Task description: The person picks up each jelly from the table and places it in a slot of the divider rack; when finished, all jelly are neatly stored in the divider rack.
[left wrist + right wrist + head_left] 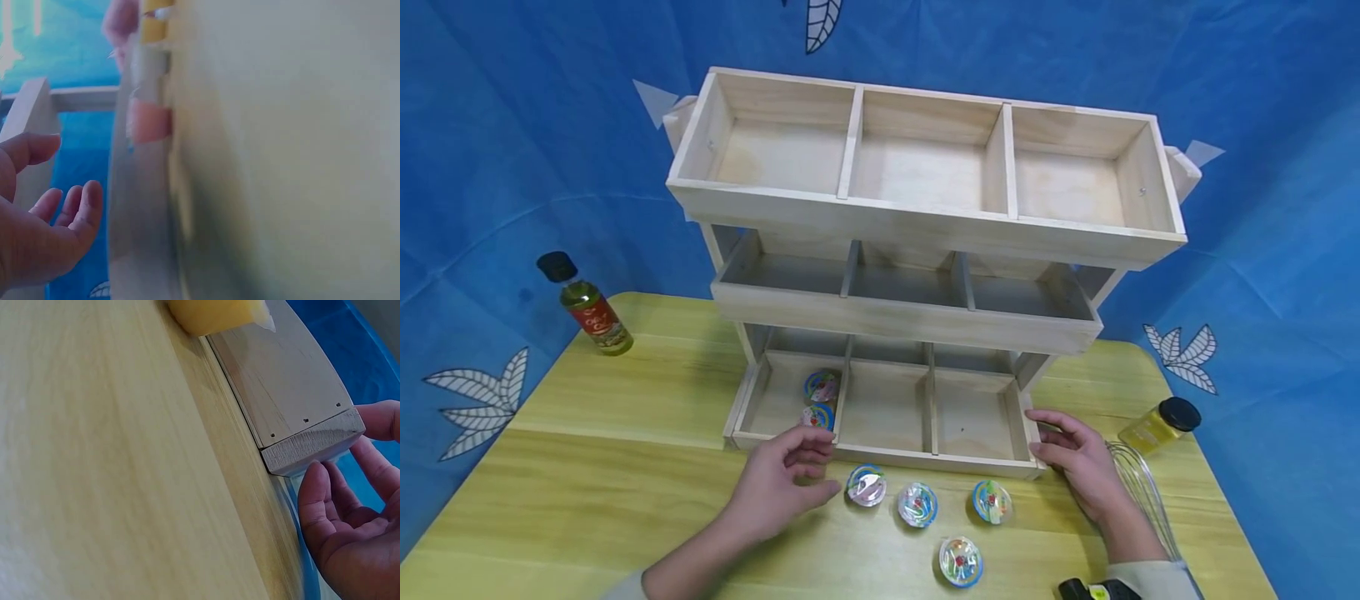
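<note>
Blue cloth (512, 167) printed with white, dark-outlined leaves hangs behind everything we see. In front of it spreads a yellowish wood-grained counter (565, 500), and on that stands a three-tiered rack (917, 223) of pale wood, each tier split into three compartments. Toward the right we find a wire whisk (1142, 492), partly hidden by a forearm, and at the far left a bottle (597, 317) with a black cap and red label.

We see the left hand (782, 487) at the front edge of the bottom tier; its grip is partly open, thumb parted from bent fingers, holding nothing. The right hand (1084, 467) has its grip bent around that tier's right front corner, though we cannot tell how firmly.

A black-lidded yellow jar (1153, 425) sits near the whisk. Smallest are the cups with shiny printed lids: we count two cups (822, 386) in the bottom tier's left compartment, against its divider, and four cups (917, 505) on the counter before the rack, one just beside the left thumb.
</note>
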A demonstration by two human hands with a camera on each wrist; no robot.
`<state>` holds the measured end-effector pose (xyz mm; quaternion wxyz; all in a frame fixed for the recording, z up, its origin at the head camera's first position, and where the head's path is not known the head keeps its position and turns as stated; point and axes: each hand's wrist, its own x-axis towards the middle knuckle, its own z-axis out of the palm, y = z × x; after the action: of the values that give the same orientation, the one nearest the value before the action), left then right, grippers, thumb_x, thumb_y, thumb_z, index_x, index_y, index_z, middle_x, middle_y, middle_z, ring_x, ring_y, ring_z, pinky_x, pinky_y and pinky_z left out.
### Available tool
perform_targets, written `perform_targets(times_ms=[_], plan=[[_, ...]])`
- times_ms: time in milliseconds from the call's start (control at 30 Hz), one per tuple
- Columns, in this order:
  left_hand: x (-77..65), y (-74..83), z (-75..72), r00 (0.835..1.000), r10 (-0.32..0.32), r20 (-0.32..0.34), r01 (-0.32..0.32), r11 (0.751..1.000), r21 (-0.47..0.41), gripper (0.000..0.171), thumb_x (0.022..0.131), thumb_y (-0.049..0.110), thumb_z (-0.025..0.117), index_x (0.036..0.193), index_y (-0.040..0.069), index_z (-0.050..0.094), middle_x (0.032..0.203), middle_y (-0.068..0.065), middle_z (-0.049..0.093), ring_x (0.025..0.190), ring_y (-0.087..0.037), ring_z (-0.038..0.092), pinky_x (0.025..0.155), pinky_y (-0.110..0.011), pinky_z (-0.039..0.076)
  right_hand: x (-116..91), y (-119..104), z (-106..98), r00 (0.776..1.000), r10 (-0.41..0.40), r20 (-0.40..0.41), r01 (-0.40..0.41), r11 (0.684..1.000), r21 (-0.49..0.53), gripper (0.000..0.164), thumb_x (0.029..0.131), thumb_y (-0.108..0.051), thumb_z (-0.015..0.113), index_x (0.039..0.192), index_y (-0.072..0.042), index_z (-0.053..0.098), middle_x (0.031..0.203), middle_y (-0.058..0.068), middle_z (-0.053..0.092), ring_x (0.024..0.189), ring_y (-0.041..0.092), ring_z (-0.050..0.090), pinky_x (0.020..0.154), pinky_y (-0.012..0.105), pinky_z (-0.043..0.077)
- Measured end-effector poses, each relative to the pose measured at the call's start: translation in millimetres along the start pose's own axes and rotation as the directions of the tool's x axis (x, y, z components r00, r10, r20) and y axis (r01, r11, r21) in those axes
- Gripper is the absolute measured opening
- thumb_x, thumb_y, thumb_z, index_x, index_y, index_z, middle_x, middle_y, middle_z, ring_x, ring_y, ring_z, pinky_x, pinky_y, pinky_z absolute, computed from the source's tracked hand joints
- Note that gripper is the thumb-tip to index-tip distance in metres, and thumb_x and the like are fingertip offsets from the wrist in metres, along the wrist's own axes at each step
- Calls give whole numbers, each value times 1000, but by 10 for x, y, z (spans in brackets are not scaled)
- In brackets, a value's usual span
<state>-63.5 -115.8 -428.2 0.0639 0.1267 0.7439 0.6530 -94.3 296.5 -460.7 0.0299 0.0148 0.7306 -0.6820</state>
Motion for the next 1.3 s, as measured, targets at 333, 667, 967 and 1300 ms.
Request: perform_targets(times_ms=[333,667,967,1300], plan=[[-21,-152,144,994,-85,63,79,993,89,58,67,-8,85,120,-6,63,110,-18,63,96,-34,62,80,-35,58,-1,-9,17,1000,12,-13,-12,1000,-18,45,88,10,67,130,12,54,112,15,61,96,16,62,73,27,56],[46,-258,313,990,-102,102,101,995,14,62,64,-8,86,122,-6,63,110,-14,64,95,-28,63,74,-31,58,5,18,6,1000,-11,4,11,1000,3,44,88,10,66,130,13,54,109,17,62,95,16,63,72,28,56],[53,-364,442,995,-69,67,67,997,31,55,65,-11,85,116,-3,66,104,-13,66,79,-20,68,68,-30,59,-15,7,8,1000,-14,6,14,1000,14,43,88,9,67,129,11,56,110,17,63,96,16,64,73,28,56],[55,-393,454,997,-32,67,25,994,109,43,66,-8,86,105,-1,70,110,-13,64,66,-14,66,61,-29,58,-19,9,14,1000,-23,6,23,1000,20,43,88,10,67,129,13,55,108,16,64,95,15,64,73,27,56]])
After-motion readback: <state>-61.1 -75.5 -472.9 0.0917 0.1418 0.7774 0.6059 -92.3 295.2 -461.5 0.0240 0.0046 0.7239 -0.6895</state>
